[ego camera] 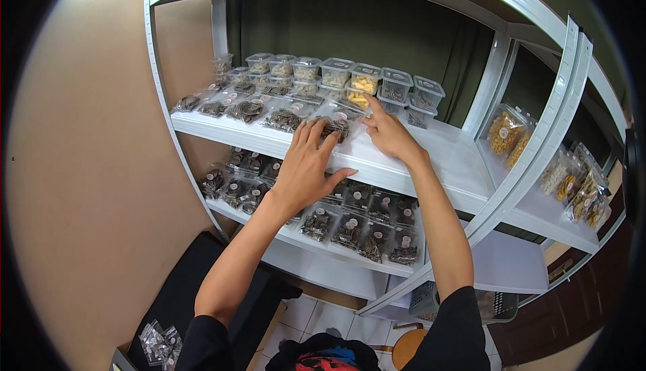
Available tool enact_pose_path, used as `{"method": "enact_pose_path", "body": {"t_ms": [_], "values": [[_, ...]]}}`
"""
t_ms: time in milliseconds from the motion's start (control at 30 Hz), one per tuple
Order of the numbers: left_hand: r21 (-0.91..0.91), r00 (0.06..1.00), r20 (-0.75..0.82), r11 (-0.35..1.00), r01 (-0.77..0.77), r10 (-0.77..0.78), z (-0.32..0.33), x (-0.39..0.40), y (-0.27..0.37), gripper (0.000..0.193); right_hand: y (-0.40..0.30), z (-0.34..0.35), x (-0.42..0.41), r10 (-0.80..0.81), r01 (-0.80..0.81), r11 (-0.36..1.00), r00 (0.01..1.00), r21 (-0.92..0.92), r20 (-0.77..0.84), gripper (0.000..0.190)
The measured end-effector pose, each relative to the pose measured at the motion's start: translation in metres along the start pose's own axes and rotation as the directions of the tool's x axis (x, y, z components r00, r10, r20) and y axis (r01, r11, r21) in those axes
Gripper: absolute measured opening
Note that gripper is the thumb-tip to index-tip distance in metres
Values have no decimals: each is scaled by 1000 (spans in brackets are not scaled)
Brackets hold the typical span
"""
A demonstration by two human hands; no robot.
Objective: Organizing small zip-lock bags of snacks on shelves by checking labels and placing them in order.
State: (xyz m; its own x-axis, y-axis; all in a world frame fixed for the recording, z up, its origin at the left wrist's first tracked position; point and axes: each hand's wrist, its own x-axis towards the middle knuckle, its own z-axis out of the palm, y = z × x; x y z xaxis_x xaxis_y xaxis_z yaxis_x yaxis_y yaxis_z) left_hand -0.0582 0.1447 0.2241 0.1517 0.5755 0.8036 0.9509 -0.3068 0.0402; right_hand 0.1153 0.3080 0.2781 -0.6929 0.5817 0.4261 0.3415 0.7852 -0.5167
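My left hand point(305, 166) reaches over the front edge of the white upper shelf point(429, 161). Its fingertips rest on a clear plastic bag of dark spiral snacks point(335, 127), thumb spread out over the shelf edge. At that bag's right side is my right hand point(391, 133), index finger stretched towards the tubs behind and the other fingers curled. Whether those fingers pinch the bag's edge is not clear. More bags of spiral snacks point(246, 111) lie in a row to the left. Behind them stand stacked clear tubs, among them a tub of yellow snack pieces point(364, 84).
Below, a lower shelf point(353, 260) carries rows of bagged dark snacks point(348, 229). A metal upright point(535, 133) divides off the right-hand shelving with bagged snacks point(504, 131). A plastic basket point(426, 303) and a round stool point(410, 348) are low down. Small bags point(160, 343) lie on black cloth at left.
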Motion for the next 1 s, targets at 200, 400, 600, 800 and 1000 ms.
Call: {"method": "enact_pose_path", "body": {"t_ms": [200, 400, 600, 800, 1000], "values": [[55, 1000, -10, 998, -24, 25, 1, -1, 7, 80, -1, -2, -5, -26, 29, 999, 992, 23, -121, 75], [57, 1000, 2, 998, 3, -3, -1, -5, 15, 79, 5, 7, -5, -81, 52, 979, 987, -200, -141, 70], [-12, 993, -113, 999, -31, 29, -7, -16, 15, 88, 27, 11, 3, -213, 186, 961, 969, -204, -122, 68], [-71, 910, -390, 990, 123, -141, -31, -120, 36, 52, 21, 5, 0, -249, 143, 953, 873, -268, -418, 32], [188, 493, -512, 468, 864, -704, -47, -429, 47, 29, -17, 79, -161, -303, 454, 885, 732, 104, -610, 18]]}}
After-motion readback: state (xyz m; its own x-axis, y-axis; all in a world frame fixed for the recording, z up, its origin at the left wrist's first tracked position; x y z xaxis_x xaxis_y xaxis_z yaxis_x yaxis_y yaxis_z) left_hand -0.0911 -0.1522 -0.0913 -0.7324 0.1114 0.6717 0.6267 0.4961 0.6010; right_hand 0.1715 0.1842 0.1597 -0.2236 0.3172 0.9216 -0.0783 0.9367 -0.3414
